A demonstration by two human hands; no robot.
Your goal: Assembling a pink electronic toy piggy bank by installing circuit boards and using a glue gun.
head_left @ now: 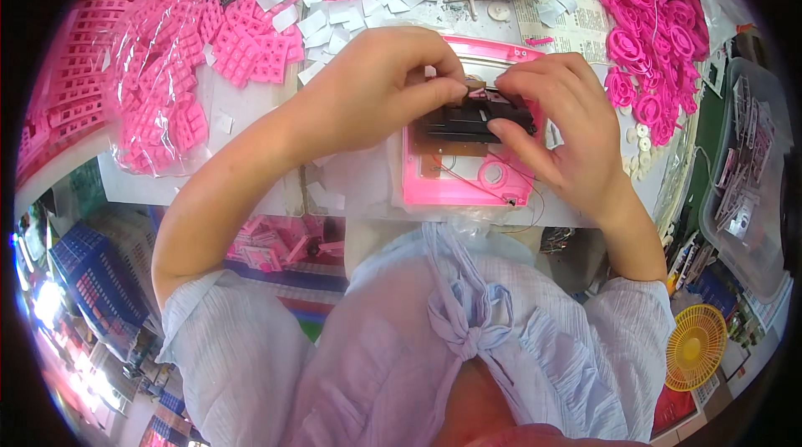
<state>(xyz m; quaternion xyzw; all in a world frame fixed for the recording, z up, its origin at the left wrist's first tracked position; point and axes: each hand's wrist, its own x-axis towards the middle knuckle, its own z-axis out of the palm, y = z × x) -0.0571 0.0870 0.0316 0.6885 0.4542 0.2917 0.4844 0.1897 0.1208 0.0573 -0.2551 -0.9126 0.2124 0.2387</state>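
Clearly, the black, box-shaped, hard-looking plastic part (455,125) sits over the open, bright pink, rectangular plastic shell (426,194), which lies on the white tabletop (368,188) just in front of the person. The right hand (572,117) has its grip clamped on the black part's right end, thumb against the near side and fingers bent over the far side. The left hand (376,83) is at the far edge, thumb and forefinger close to each other; whether that grip pinches anything, I cannot tell, since the fingers cover the spot.

Judging by its look, the black part should be light and stiff, with smooth faces that may slip a little under dry fingertips. Its long sides and square end offer the surest hold, thumb on one side and fingers opposite, as the right hand has it. The shell looks light too, thin-walled and rigid, so it would probably slide if pushed; its broad near rim or side walls are good places to steady it.

More delicate are the flat brown board (451,149) showing below the black part and the thin, loose wires (541,205) trailing at the shell's right near corner. The wires look soft and springy, easily snagged, and their joints could break if tugged, so they are better left out of any hold.
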